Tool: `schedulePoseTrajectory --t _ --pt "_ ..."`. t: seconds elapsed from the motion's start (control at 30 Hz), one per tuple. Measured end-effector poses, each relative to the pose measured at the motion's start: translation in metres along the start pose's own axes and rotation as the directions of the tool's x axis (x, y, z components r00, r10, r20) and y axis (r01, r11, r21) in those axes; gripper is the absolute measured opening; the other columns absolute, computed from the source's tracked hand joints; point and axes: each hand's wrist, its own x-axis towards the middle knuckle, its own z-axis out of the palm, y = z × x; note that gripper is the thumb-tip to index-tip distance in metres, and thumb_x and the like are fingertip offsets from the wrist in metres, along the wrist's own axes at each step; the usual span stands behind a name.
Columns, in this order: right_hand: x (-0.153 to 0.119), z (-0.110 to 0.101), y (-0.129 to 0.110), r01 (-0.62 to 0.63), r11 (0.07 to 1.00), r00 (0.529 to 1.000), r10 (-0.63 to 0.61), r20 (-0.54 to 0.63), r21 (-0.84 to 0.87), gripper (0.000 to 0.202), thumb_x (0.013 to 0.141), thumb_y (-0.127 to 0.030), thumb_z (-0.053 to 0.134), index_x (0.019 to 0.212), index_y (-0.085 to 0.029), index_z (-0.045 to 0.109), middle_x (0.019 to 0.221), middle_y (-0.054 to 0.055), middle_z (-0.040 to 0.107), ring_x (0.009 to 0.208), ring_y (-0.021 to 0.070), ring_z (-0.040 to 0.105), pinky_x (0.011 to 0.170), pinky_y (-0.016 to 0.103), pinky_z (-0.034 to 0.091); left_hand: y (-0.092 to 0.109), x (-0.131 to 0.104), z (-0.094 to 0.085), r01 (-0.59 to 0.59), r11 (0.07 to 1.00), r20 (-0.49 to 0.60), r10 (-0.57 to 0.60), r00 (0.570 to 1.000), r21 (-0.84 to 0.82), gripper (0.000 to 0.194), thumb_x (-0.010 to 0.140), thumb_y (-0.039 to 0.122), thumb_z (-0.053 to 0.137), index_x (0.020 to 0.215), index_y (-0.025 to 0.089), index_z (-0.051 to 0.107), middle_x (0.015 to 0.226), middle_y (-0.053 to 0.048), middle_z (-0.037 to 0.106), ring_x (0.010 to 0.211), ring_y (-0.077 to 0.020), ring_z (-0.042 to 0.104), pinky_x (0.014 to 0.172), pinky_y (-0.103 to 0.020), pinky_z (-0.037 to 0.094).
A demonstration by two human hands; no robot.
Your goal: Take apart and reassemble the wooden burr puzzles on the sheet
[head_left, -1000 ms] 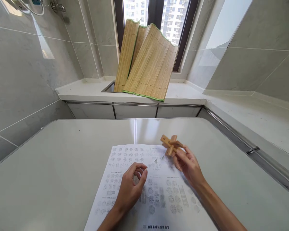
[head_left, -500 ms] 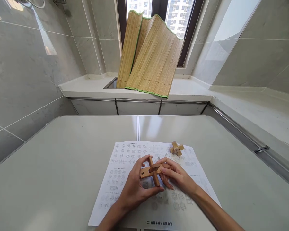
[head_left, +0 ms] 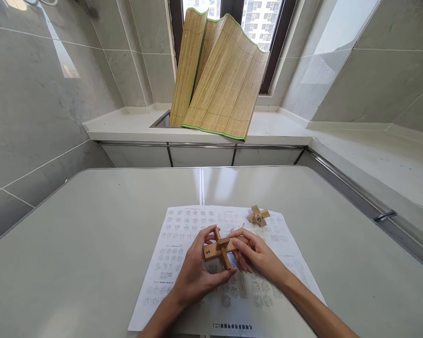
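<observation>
A printed sheet (head_left: 146, 312) lies on a pale table (head_left: 74, 249); its bold heading, at the near edge, is inverted and too small to read surely. Over the sheet, the left hand (head_left: 197, 277) forms a wide C, thumb and fingers bracing opposite ends of one bar of a wooden puzzle (head_left: 211, 252), whose left end bears a legible, sideways "2". The right hand (head_left: 259, 252), fingers bent and nearly closed, grasps its right end. A second puzzle (head_left: 258, 218) rests near the sheet's far right corner; its dark mark is unclear. The tabletop extends broadly to both sides, giving lateral room, and more narrowly to its straight far edge. Beyond: a white ledge (head_left: 127, 126) and a green-edged slatted mat (head_left: 225, 80).
</observation>
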Motion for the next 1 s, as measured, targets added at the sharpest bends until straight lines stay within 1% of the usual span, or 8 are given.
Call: schedulePoseTrajectory --t 0.13,0.27,0.37,0.57,0.7,0.83,0.9,1.0 --pt "0.001 -0.001 0.008 -0.02 0.999 1.0 0.019 -0.02 -0.029 0.046 0.095 -0.064 0.063 0.107 -0.02 0.063 0.057 -0.007 0.059 0.04 0.0104 0.049 0.042 0.022 0.037 0.0 0.0 0.0 -0.019 1.0 0.027 0.019 0.999 0.004 0.086 0.076 0.033 0.087 0.149 0.028 0.041 0.144 -0.012 0.058 0.124 -0.0288 0.062 0.109 -0.047 0.051" --pt "0.001 -0.002 0.011 -0.047 0.998 0.999 0.046 -0.023 -0.033 0.048 0.092 -0.066 0.065 0.106 -0.021 0.063 0.059 -0.006 0.062 0.04 0.0113 0.053 0.04 0.022 0.041 -0.001 0.001 -0.001 -0.048 0.998 0.037 0.046 0.998 0.036 0.084 0.075 0.034 0.088 0.147 0.028 0.045 0.141 -0.012 0.06 0.125 -0.0308 0.062 0.107 -0.048 0.052" --pt "0.0 -0.001 0.011 -0.054 0.997 0.998 0.053 -0.025 -0.046 0.049 0.092 -0.067 0.065 0.107 -0.02 0.063 0.062 -0.005 0.063 0.041 0.0118 0.056 0.04 0.022 0.042 -0.003 0.002 -0.001 -0.05 0.997 0.044 0.047 0.998 0.057 0.082 0.075 0.036 0.088 0.146 0.027 0.047 0.143 -0.013 0.06 0.129 -0.0329 0.061 0.109 -0.049 0.051" --pt "0.0 -0.001 0.012 -0.049 0.996 0.999 0.047 -0.026 -0.071 0.047 0.095 -0.065 0.061 0.109 -0.021 0.063 0.061 -0.005 0.063 0.042 0.0127 0.058 0.04 0.022 0.044 -0.005 0.002 -0.001 -0.059 0.994 0.036 0.056 0.998 0.097 0.086 0.075 0.042 0.089 0.148 0.026 0.047 0.143 -0.014 0.061 0.133 -0.0349 0.059 0.111 -0.052 0.049" --pt "0.0 -0.002 0.01 -0.057 0.995 0.998 0.055 -0.02 -0.076 0.046 0.095 -0.066 0.061 0.11 -0.022 0.063 0.067 -0.004 0.067 0.043 0.0141 0.061 0.041 0.024 0.046 -0.008 0.001 0.0 -0.064 0.991 0.05 0.059 0.997 0.114 0.09 0.076 0.047 0.088 0.153 0.029 0.045 0.145 -0.014 0.061 0.134 -0.036 0.058 0.112 -0.054 0.048" --pt "-0.001 -0.001 0.009 -0.048 0.994 0.999 0.05 0.018 -0.101 0.044 0.097 -0.065 0.057 0.108 -0.022 0.06 0.065 -0.004 0.068 0.04 0.0134 0.059 0.039 0.023 0.043 -0.012 0.001 0.001 -0.092 0.983 0.069 0.082 0.994 0.16 0.099 0.074 0.051 0.089 0.158 0.033 0.04 0.144 -0.013 0.063 0.131 -0.0366 0.06 0.11 -0.056 0.049" --pt "-0.003 0.001 0.009 -0.031 0.992 0.999 0.034 0.027 -0.123 0.041 0.099 -0.063 0.055 0.105 -0.023 0.058 0.063 -0.005 0.068 0.039 0.0123 0.057 0.039 0.022 0.04 -0.014 0.001 0.001 -0.118 0.971 0.051 0.11 0.993 0.21 0.101 0.071 0.053 0.091 0.157 0.035 0.042 0.141 -0.012 0.065 0.129 -0.037 0.06 0.108 -0.056 0.05" --pt "-0.005 0.004 0.009 -0.025 0.99 0.999 0.029 0.03 -0.136 0.041 0.099 -0.063 0.054 0.105 -0.023 0.056 0.061 -0.007 0.066 0.038 0.0116 0.055 0.038 0.021 0.038 -0.016 0.002 0.0 -0.16 0.943 0.014 0.163 0.987 0.292 0.103 0.065 0.054 0.094 0.155 0.037 0.047 0.142 -0.012 0.062 0.13 -0.0379 0.058 0.108 -0.056 0.049"
